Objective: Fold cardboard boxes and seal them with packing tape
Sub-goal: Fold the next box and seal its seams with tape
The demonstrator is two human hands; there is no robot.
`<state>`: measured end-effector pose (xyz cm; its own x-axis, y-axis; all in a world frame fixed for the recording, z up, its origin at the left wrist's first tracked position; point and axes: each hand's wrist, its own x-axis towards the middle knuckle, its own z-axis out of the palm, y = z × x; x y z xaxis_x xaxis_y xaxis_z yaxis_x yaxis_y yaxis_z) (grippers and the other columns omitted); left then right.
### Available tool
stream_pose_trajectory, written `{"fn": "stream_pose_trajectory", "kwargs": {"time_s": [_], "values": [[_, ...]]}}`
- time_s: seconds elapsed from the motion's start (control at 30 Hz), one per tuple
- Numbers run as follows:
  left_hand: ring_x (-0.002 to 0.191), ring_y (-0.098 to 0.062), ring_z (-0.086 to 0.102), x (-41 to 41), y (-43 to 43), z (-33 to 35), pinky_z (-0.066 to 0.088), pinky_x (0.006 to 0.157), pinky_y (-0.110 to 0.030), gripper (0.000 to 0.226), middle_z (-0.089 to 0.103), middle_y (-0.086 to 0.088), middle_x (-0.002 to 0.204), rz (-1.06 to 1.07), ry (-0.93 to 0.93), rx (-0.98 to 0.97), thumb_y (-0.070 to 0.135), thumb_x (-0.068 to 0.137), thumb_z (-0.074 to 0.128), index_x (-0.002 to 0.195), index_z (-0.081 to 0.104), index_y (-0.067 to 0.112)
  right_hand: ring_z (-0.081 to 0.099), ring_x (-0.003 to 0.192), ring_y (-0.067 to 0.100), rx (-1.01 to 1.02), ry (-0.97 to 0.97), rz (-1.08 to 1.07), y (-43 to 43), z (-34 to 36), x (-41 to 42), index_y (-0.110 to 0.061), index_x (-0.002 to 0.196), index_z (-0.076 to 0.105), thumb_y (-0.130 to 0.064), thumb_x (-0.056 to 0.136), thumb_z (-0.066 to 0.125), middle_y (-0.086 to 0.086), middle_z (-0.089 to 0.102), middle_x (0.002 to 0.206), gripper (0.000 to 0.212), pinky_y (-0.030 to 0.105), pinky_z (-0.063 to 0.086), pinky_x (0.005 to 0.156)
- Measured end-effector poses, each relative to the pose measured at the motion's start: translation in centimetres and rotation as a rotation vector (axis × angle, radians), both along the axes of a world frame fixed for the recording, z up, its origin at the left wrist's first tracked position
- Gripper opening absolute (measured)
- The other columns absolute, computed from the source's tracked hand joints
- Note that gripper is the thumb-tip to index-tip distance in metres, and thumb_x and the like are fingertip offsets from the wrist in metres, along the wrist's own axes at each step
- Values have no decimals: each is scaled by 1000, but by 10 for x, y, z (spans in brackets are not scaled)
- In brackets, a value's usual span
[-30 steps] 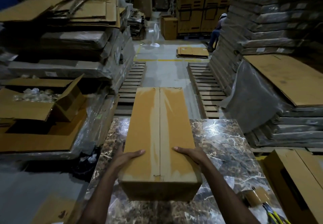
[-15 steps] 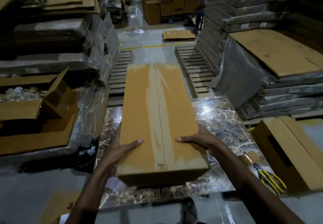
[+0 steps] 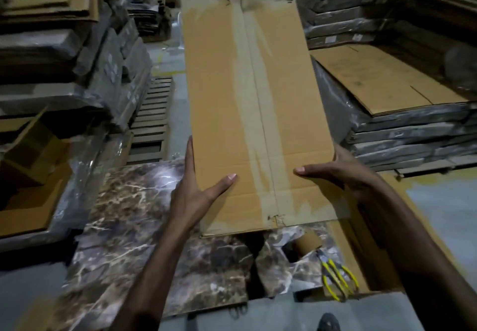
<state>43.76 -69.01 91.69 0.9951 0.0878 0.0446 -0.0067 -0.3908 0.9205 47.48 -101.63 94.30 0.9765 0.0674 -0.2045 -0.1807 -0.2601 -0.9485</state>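
Observation:
A long cardboard box [image 3: 222,98] is lifted off the marble table [image 3: 124,217], its far end tipped up and away from me. A strip of clear packing tape runs along its centre seam. My left hand [image 3: 193,191] presses flat against the box's left side, fingers straight and thumb lying on the top face. My right hand [image 3: 338,170] holds the right side, thumb on the top face, fingers reaching round the edge out of sight. A brown tape roll [image 3: 307,243] lies on the table under the box's near end.
Yellow-handled pliers [image 3: 338,279] lie at the table's right edge. Another cardboard box [image 3: 361,253] stands right of the table. Plastic-wrapped stacks of flat cardboard [image 3: 402,114] rise on both sides, an open box [image 3: 28,150] sits at the left, and a wooden pallet [image 3: 152,121] lies beyond.
The box has been raised from lying flat on the table and its far end has swung upward. Both hands moved up with it, and my view dropped toward the table.

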Motion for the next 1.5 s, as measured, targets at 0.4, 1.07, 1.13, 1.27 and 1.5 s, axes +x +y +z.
{"fn": "stream_pose_trajectory", "kwargs": {"time_s": [0.4, 1.07, 1.13, 1.27, 1.5], "values": [[144, -12, 41, 95, -363, -81, 40, 118, -46, 130, 32, 10, 167, -215, 173, -51, 69, 68, 84, 161, -5, 52, 73, 96, 7, -45, 206, -120, -358, -79, 50, -26, 137, 54, -14, 71, 92, -5, 75, 115, 77, 22, 56, 72], [131, -24, 53, 110, -495, -313, 50, 106, -45, 120, 52, 4, 148, -27, 751, 31, 25, 76, 90, 164, 10, 42, 46, 134, 22, 3, 714, -38, -467, -359, 59, -24, 161, 25, -30, 71, 95, -6, 48, 147, 115, 37, 37, 110], [127, -25, 56, 116, -498, -340, 52, 103, -44, 121, 57, 6, 140, -2, 800, 19, 20, 66, 91, 162, 19, 41, 50, 136, 23, -2, 755, -29, -467, -385, 56, -27, 160, 28, -46, 56, 102, -6, 51, 151, 129, 45, 39, 116], [119, -29, 63, 124, -501, -407, 59, 93, -50, 118, 65, 4, 129, 91, 848, 33, 19, 49, 85, 151, 33, 41, 55, 124, 20, -34, 771, -15, -465, -432, 57, -26, 158, 32, -38, 59, 100, -5, 59, 136, 121, 35, 44, 103], [139, -36, 46, 120, -528, -471, 50, 87, -34, 119, 29, -4, 168, 173, 952, 70, -4, 78, 84, 166, 12, 29, 55, 122, 26, -174, 774, -76, -478, -503, 59, -37, 160, 27, -67, 31, 97, 1, 59, 137, 150, 43, 50, 102]]}}
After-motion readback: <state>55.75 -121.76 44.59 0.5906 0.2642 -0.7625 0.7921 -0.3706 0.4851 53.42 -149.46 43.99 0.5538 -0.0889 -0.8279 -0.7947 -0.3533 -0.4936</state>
